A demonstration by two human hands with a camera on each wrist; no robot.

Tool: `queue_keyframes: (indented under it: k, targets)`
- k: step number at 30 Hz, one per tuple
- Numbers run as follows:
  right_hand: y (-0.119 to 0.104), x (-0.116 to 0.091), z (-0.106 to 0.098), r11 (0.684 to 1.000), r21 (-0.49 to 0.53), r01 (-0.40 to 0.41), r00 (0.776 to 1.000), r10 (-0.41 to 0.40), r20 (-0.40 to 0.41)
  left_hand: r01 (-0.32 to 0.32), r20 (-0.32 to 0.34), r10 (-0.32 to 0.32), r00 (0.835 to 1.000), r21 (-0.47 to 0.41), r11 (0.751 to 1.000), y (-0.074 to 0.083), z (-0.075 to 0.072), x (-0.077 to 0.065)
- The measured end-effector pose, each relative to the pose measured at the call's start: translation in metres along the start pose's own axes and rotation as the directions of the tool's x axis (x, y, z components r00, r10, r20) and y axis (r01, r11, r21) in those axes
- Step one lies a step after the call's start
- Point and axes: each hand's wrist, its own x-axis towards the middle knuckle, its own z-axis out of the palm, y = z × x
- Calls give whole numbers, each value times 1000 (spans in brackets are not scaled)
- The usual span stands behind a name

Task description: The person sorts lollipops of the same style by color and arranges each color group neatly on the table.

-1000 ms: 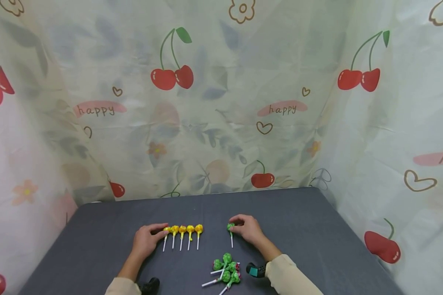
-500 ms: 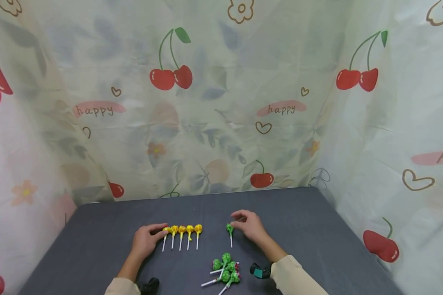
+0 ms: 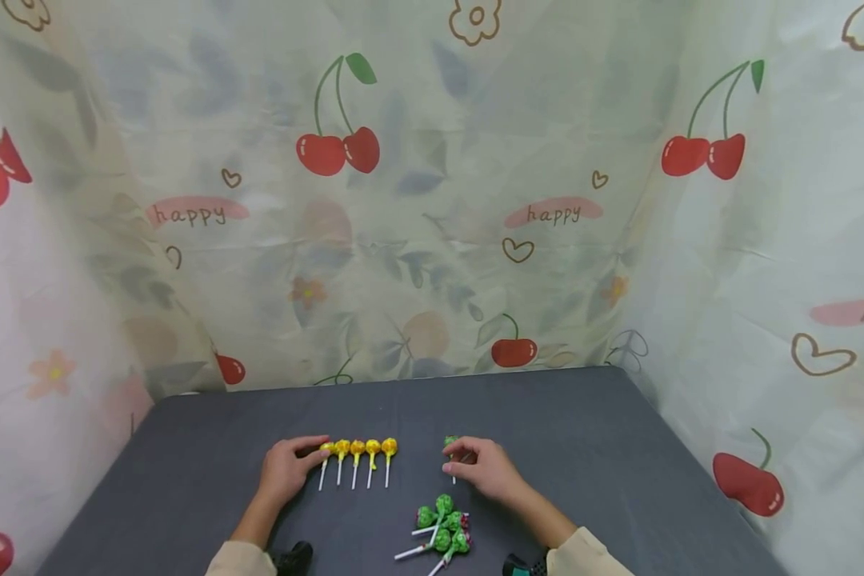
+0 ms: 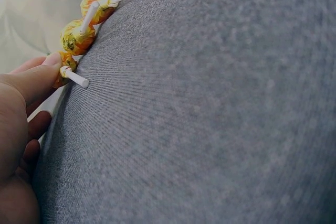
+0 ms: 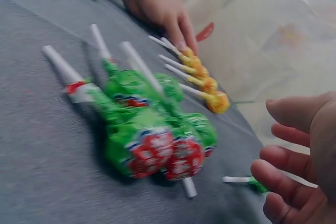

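Observation:
My left hand (image 3: 285,468) pinches the wrapped head of the leftmost yellow lollipop (image 4: 67,70) between thumb and fingers. That one ends a row of several yellow lollipops (image 3: 358,448), heads away from me and white sticks toward me. Farther right lies a single green lollipop (image 3: 450,440), partly hidden behind my right hand (image 3: 488,470). The right hand holds nothing; its fingers are loosely bent and spread in the right wrist view. Closer to me is a loose pile of several green lollipops (image 5: 137,142), sticks pointing various ways.
A dark grey cloth covers the table (image 3: 223,448). Pale curtains (image 3: 418,200) printed with cherries and flowers hang behind it and at both sides. A black band with a teal face (image 3: 520,566) is on the right wrist.
The right hand has let go of the single green lollipop, lifted off to the right, then come back nearer to me, toward the green pile. The left hand stays on its yellow lollipop.

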Motion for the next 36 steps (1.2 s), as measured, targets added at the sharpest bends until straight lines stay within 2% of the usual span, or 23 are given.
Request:
queue_keyframes:
  k: [14,18,24,36]
  targets:
    - [-5,-24,12,997,-69,-28,999,32,44,16,3,-16,1000,-14,1000,0,1,0]
    - [-6,-27,15,994,-97,-44,996,51,76,23,6,-23,1000,-17,1000,-2,2,2]
    - [-5,-29,18,995,-74,-61,992,68,104,16,-1,-16,1000,-24,1000,-4,3,3]
    - [-4,-31,21,993,-90,-74,990,84,112,17,-5,-17,1000,-19,1000,-5,4,4]
